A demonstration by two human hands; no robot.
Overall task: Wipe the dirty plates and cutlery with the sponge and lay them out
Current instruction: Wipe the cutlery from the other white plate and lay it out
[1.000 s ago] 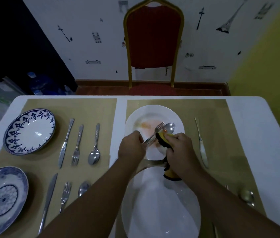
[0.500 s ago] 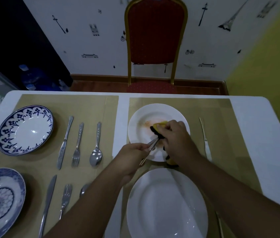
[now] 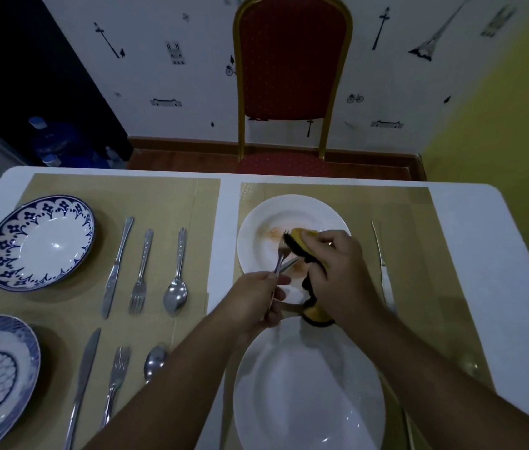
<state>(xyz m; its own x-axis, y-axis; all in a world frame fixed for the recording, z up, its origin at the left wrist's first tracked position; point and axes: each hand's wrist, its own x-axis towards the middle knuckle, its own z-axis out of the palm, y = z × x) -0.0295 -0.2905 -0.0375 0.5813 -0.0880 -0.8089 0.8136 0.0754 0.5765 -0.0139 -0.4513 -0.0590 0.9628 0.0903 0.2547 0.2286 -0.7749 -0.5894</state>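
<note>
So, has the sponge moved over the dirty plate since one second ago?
Yes. The sponge in the right hand has slid away from the person, from the middle of the dirty plate toward its far half, beside the orange stain.

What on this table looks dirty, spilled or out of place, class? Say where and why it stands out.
The far white plate on the right placemat carries orange-brown smears across its middle, while the near white plate looks clean. Nothing looks spilled or broken.
</note>
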